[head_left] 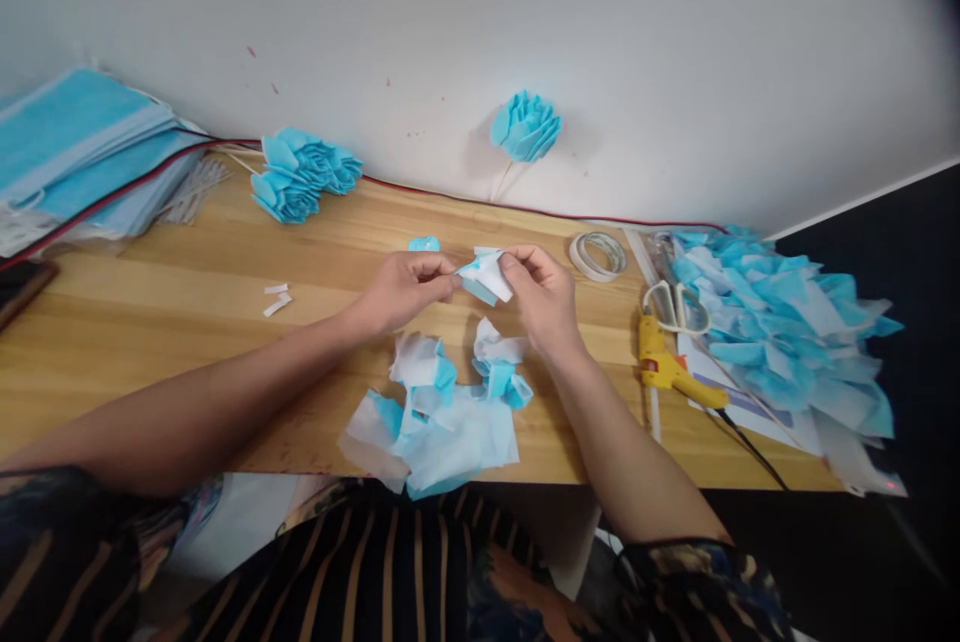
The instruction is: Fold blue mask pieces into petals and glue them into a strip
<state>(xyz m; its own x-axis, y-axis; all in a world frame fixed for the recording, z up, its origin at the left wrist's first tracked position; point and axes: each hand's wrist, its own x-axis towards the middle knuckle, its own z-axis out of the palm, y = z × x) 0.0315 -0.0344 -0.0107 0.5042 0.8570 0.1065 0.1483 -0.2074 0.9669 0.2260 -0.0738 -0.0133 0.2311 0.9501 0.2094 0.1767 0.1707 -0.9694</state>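
Observation:
Above the middle of the table, a small piece of blue and white mask fabric (487, 274) is stretched between my two hands. My left hand (409, 290) pinches its left corner with thumb and forefinger. At its right edge my right hand (541, 297) has the fabric between thumb and fingers. Just behind my left fingers lies a small blue bundle (424, 244). Closer to my body, crumpled blue and white fabric pieces (459, 427) lie along the table's front edge.
Finished blue flowers (304, 172) lie at the back left beside stacked face masks (82, 152); another flower (526, 127) leans on the wall. To the right are a tape roll (598, 256), scissors (676, 308), a yellow glue gun (667, 367) with cord, and a fabric heap (787, 322).

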